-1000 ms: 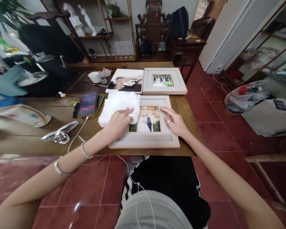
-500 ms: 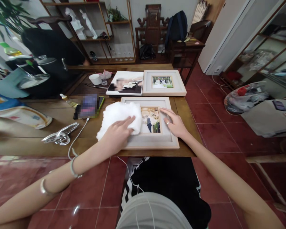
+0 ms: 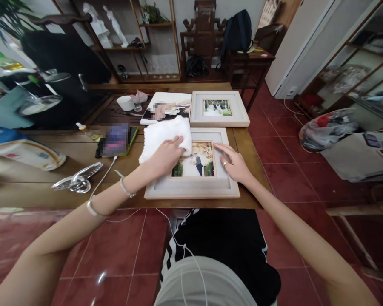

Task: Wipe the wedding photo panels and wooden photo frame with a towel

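A pale wooden photo frame (image 3: 194, 189) with a wedding picture lies flat at the near edge of the wooden table (image 3: 44, 187). My left hand (image 3: 164, 159) presses a white cloth (image 3: 164, 131) onto the frame's upper left part, fingers curled over the cloth. My right hand (image 3: 234, 163), with a ring on one finger, lies flat and spread on the frame's right border.
A second framed photo (image 3: 218, 108) and an unframed print (image 3: 166, 108) lie behind the near frame. A phone (image 3: 118, 138) on a cable, a metal hair clip (image 3: 78, 178), a white cup (image 3: 126, 103) and a round tray (image 3: 28, 155) sit to the left. Red tiled floor lies all around the table.
My left hand has slid the white cloth up and away from me across the frame, from its lower left to its upper left. My right hand has stayed on the right border.
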Action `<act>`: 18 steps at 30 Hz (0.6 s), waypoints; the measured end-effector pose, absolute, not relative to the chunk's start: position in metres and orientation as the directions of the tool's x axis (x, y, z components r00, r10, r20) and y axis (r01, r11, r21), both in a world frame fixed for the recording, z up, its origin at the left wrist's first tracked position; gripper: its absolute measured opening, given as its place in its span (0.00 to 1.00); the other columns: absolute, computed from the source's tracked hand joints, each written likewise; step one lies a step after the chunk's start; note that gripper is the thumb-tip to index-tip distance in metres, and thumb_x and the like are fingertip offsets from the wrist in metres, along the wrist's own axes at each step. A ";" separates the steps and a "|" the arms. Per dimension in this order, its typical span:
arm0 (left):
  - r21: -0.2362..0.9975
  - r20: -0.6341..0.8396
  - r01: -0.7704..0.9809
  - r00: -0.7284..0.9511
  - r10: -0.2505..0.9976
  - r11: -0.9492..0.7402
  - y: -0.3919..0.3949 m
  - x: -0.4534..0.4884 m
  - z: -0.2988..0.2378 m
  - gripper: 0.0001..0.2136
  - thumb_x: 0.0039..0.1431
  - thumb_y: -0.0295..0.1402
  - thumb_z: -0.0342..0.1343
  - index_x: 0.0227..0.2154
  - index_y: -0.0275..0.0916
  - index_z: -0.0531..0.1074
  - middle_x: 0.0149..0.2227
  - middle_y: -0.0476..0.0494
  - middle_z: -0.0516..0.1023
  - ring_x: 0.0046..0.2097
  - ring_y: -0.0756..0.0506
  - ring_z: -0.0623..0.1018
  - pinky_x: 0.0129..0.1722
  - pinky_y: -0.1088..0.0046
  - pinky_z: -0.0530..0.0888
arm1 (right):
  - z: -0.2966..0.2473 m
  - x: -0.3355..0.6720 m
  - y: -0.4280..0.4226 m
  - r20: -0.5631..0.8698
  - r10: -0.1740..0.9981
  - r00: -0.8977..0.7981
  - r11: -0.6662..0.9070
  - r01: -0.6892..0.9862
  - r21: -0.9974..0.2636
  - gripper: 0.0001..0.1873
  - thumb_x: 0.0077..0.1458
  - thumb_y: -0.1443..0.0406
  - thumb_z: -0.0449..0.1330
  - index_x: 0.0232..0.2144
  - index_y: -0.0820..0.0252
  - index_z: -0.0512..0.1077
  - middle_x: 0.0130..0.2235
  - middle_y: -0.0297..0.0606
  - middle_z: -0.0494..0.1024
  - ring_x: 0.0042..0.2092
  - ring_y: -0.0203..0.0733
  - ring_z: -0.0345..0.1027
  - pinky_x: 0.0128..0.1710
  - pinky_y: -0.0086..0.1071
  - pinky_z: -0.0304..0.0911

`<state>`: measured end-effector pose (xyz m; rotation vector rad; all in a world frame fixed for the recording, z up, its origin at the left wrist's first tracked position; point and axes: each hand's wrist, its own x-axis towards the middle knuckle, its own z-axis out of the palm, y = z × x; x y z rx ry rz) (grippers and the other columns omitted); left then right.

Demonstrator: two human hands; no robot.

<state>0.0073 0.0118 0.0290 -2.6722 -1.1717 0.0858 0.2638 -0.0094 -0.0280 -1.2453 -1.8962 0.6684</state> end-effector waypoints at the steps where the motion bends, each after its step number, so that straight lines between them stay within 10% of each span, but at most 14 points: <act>1: -0.223 -0.023 0.702 0.690 0.724 -0.676 -0.002 0.008 0.035 0.14 0.55 0.15 0.46 0.34 0.30 0.77 0.56 0.24 0.71 0.54 0.35 0.76 0.47 0.59 0.75 | -0.028 0.264 -0.009 0.310 0.920 -0.240 0.392 0.525 -0.756 0.29 0.54 0.71 0.52 0.58 0.50 0.69 0.62 0.36 0.69 0.64 0.48 0.60 0.66 0.50 0.52; 9: 0.027 -0.075 0.459 0.887 0.456 -0.888 -0.105 0.022 0.065 0.12 0.49 0.20 0.58 0.37 0.37 0.77 0.62 0.28 0.66 0.58 0.35 0.74 0.51 0.62 0.74 | -0.031 0.263 -0.007 0.334 0.912 -0.239 0.411 0.532 -0.740 0.28 0.54 0.70 0.52 0.58 0.53 0.70 0.61 0.39 0.70 0.63 0.48 0.62 0.66 0.49 0.54; 18: -0.133 0.124 0.710 0.704 0.700 -0.691 -0.013 0.066 0.024 0.15 0.58 0.18 0.49 0.47 0.28 0.74 0.66 0.21 0.57 0.66 0.28 0.60 0.59 0.50 0.67 | -0.034 0.264 -0.008 0.342 0.917 -0.204 0.398 0.487 -0.777 0.27 0.65 0.60 0.47 0.65 0.49 0.58 0.68 0.33 0.58 0.69 0.44 0.49 0.70 0.49 0.43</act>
